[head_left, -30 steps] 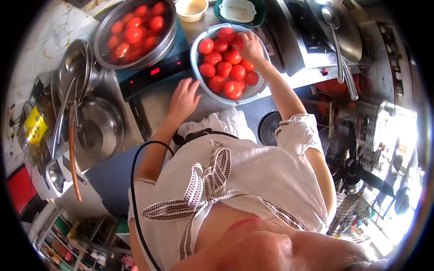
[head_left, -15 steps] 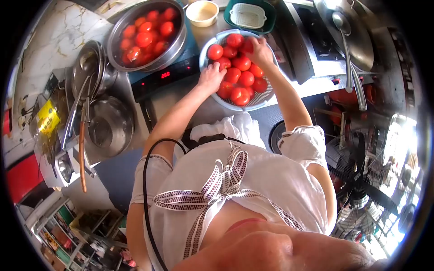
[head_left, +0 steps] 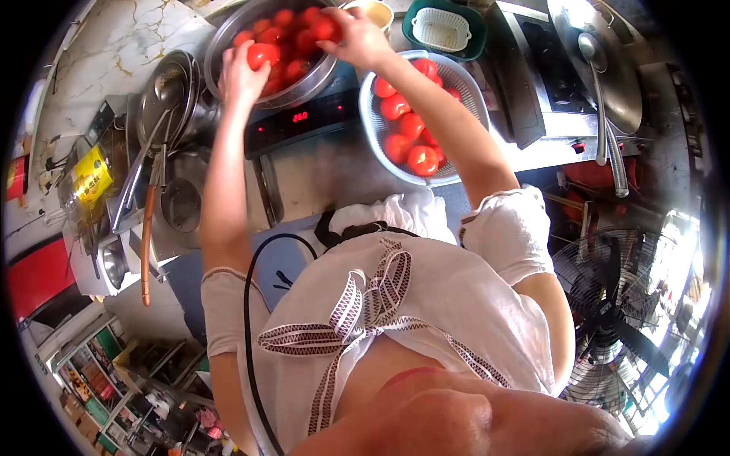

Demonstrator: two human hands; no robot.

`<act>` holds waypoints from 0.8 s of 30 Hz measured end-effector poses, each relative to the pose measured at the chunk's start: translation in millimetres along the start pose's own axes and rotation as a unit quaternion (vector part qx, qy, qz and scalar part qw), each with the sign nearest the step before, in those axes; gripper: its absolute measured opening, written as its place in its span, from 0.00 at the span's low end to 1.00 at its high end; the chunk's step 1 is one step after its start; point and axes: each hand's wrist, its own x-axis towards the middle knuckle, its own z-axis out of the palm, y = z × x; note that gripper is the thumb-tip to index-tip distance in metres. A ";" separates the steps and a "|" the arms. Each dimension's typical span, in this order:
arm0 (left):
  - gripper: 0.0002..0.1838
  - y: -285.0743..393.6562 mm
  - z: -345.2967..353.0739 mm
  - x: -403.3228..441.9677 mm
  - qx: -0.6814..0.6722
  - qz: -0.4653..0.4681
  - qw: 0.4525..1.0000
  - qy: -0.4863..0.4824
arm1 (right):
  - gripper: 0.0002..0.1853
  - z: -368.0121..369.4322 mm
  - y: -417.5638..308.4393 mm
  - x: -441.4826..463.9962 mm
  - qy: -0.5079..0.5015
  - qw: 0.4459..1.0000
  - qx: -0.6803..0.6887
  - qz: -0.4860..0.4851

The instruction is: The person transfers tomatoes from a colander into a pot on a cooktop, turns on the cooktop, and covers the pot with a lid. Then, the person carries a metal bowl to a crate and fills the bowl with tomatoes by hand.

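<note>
Both hands are over a steel pot of red tomatoes. My left hand grips a tomato at the pot's left side, fingers curled round it. At the right rim, my right hand has its fingers closed on another tomato. A light blue colander holding several more tomatoes stands to the right of the pot, partly covered by my right forearm.
Under the pot is a black cooktop with lit red digits. Behind the colander stand a cream bowl and a green basin with a white basket. Pans and ladles lie left; a wok and a fan are right.
My hands have gone from the colander up and left to the pot, each with a tomato. Fewer tomatoes show in the colander.
</note>
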 end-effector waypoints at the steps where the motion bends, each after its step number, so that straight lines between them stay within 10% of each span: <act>1: 0.28 -18.8 3.7 7.1 -0.018 0.017 1.000 -0.017 | 0.31 11.2 -5.2 9.4 -0.002 0.999 -0.029 -0.028; 4: 0.29 -36.9 1.6 15.5 0.024 0.066 0.996 0.048 | 0.26 21.8 -1.8 19.5 0.075 0.981 -0.138 -0.115; 10: 0.18 15.9 -39.6 -35.2 -0.043 0.135 0.978 0.155 | 0.17 -10.6 101.3 -41.6 0.093 0.982 -0.150 0.073; 15: 0.18 83.0 16.0 -99.2 -0.122 0.213 0.967 -0.062 | 0.33 -7.1 142.2 -104.4 -0.067 0.957 -0.171 0.225; 18: 0.29 105.0 84.6 -98.0 -0.065 0.295 0.945 -0.122 | 0.39 8.3 141.5 -98.0 -0.011 0.952 -0.127 0.278; 24: 0.18 142.7 166.9 -66.9 0.098 0.325 0.927 -0.162 | 0.39 22.1 145.3 -92.5 0.055 0.928 -0.096 0.356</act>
